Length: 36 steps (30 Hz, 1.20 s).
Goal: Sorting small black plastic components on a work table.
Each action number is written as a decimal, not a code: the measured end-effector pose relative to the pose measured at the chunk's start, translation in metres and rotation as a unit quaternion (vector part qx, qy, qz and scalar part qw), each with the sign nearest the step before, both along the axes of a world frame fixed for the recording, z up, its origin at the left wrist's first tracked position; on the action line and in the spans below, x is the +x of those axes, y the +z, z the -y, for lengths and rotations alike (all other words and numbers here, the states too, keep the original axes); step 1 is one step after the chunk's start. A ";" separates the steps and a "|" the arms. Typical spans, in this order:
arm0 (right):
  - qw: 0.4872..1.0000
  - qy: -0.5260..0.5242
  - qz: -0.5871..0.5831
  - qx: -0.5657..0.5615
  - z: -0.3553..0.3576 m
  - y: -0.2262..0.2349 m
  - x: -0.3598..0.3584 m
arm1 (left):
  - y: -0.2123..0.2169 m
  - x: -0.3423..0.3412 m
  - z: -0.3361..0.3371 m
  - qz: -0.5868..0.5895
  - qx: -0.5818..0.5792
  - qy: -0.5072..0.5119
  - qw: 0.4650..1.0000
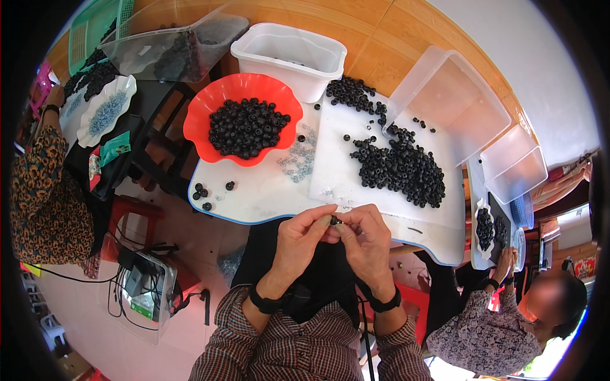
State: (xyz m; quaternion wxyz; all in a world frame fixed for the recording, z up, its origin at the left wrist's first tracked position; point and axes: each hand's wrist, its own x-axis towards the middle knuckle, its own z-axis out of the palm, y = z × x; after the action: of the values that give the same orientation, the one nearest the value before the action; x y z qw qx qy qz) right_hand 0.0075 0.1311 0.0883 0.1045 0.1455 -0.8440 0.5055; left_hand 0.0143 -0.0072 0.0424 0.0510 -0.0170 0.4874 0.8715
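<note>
My left hand and my right hand meet over my lap at the near edge of a white board. Between their fingertips they pinch one small black round part. A red wavy-edged bowl full of black round parts stands on the board's far left. A large loose heap of the same black parts lies on the board to the right. Small pale metal pieces are scattered between the bowl and the heap.
An empty white tub and clear plastic boxes stand behind the board. To the left a person in a patterned top sits by a white dish of pale pieces. At lower right another person works over a small dish of black parts.
</note>
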 end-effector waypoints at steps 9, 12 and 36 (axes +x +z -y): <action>0.997 0.008 -0.036 0.064 0.004 0.002 0.003 | 0.006 0.005 -0.002 0.006 -0.035 0.021 0.999; 0.997 0.011 -0.029 0.075 0.004 -0.003 0.004 | 0.004 0.005 -0.001 0.006 -0.020 0.024 0.999; 0.999 -0.026 0.041 0.014 0.010 -0.015 0.010 | -0.006 0.002 0.006 -0.015 -0.129 -0.002 0.992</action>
State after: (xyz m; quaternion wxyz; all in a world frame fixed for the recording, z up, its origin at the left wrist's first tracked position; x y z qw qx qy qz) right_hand 0.0176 0.1213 0.0731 0.0810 0.1038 -0.8582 0.4962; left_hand 0.0164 -0.0133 0.0367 0.0423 -0.0091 0.5966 0.8013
